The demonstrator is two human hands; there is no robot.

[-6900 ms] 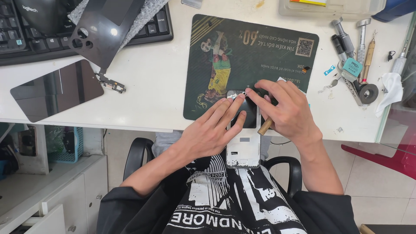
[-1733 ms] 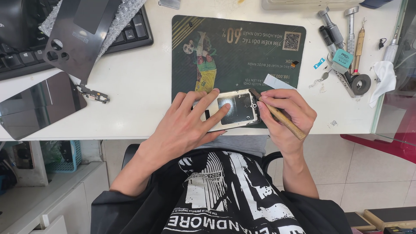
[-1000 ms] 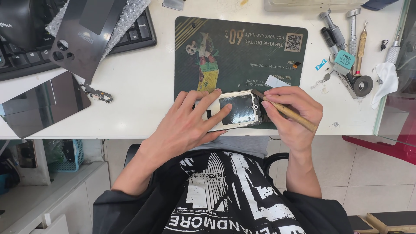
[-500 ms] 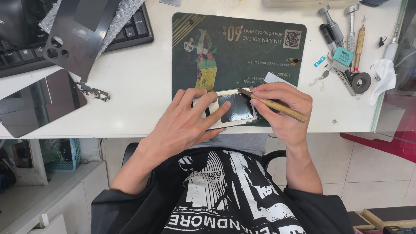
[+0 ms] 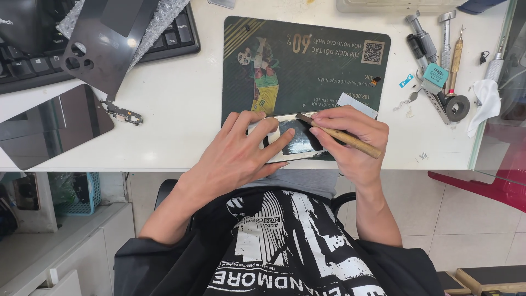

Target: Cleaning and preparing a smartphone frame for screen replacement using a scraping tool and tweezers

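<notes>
An opened phone body (image 5: 298,140) with a pale metal frame lies flat at the near edge of a dark green printed mat (image 5: 323,71). My left hand (image 5: 238,156) rests spread over its left half, fingers pressing it down. My right hand (image 5: 350,140) grips a wooden-handled tool (image 5: 342,137) like a pen, its dark tip touching the top edge of the phone body near the middle.
A black keyboard (image 5: 164,38), a dark back cover with camera holes (image 5: 101,46), a dark glass panel (image 5: 52,126) and a small loose part (image 5: 123,114) lie at the left. Screwdrivers, a tape roll (image 5: 456,107) and a white tissue (image 5: 485,104) sit at the right, by the table edge.
The phone body went from hanging over the table edge to lying flat on the mat. My right hand's tool tip slid left along the phone's top edge; the left hand stayed pressing.
</notes>
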